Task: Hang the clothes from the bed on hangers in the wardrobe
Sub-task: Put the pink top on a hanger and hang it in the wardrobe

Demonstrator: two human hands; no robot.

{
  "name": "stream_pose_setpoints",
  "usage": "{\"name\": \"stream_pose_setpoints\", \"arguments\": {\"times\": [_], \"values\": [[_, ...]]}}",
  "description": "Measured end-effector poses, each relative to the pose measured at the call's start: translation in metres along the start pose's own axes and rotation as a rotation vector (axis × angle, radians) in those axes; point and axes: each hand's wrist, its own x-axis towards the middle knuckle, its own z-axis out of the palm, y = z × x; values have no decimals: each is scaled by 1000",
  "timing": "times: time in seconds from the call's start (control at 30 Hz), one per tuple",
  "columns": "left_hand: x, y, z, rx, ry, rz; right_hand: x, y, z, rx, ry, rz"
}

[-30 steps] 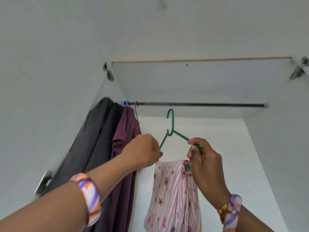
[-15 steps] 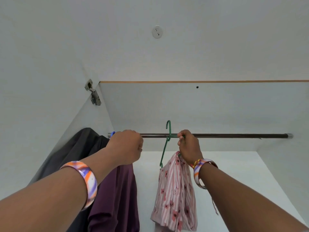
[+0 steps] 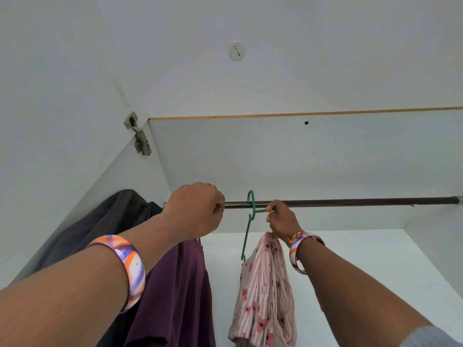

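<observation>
Gripping the green hanger (image 3: 251, 214) by its upper arm, the right hand (image 3: 281, 219) is raised to the rail (image 3: 350, 202), fingers curled round the wire just right of the neck. The hanger's hook rises across the rail; whether it is over the bar or only in front of it cannot be told. The hanger's other arm slants down to the left of the hand. A pink striped shirt (image 3: 265, 291) with red flowers droops from the hanger below the right wrist, bunched and hanging inside the wardrobe (image 3: 275, 156). The left hand (image 3: 198, 211) is up at the rail's left part, fingers curled into a fist; what it grips, if anything, is hidden behind the knuckles. Under the left forearm hang a maroon garment (image 3: 180, 296) and, further left against the side wall, a dark grey one (image 3: 100, 221). Each wrist wears a bangle (image 3: 127, 266) swirled in orange, purple and white. A metal hinge (image 3: 139, 136) sits at the upper left corner of the opening.
</observation>
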Motion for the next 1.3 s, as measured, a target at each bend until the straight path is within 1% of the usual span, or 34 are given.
{"name": "stream_pose_setpoints", "arguments": {"times": [0.1,0.3,0.53,0.6,0.73,0.83,0.87,0.9,0.97,1.0,1.03,1.07,1.1,1.13,1.17,1.2,1.3], "values": [[0,-4,-2,17,-7,-12,4,5,0,12,13,13],[3,-3,-12,40,7,-22,7,4,-5,-14,-15,51],[4,2,-24,64,-18,6,6,6,5,48,-100,142],[7,4,-26,62,-16,7,6,1,6,90,-116,186],[12,12,-23,56,-17,7,11,-5,3,165,-118,197],[14,18,-20,51,-21,8,9,-7,-1,321,-111,250],[15,19,-18,48,-23,7,10,-5,-1,320,-127,269],[15,19,-16,49,-27,6,9,-3,1,259,-138,261],[13,19,-11,57,-33,7,8,4,8,358,-80,278],[11,19,-8,65,-38,7,6,6,10,344,-39,240],[10,18,-5,73,-48,3,7,11,13,238,-8,215],[8,16,-1,81,-62,-5,5,12,16,75,-17,169],[7,15,3,90,-80,-16,2,12,16,-46,-57,147],[5,13,6,103,-95,-25,-1,11,16,-221,-84,128],[3,10,9,120,-107,-34,-7,6,19,-374,-76,75],[2,8,12,138,-111,-44,-12,1,23,-430,-82,41],[-2,3,18,185,-104,-90,-20,-17,47,-398,-151,-50]]}}
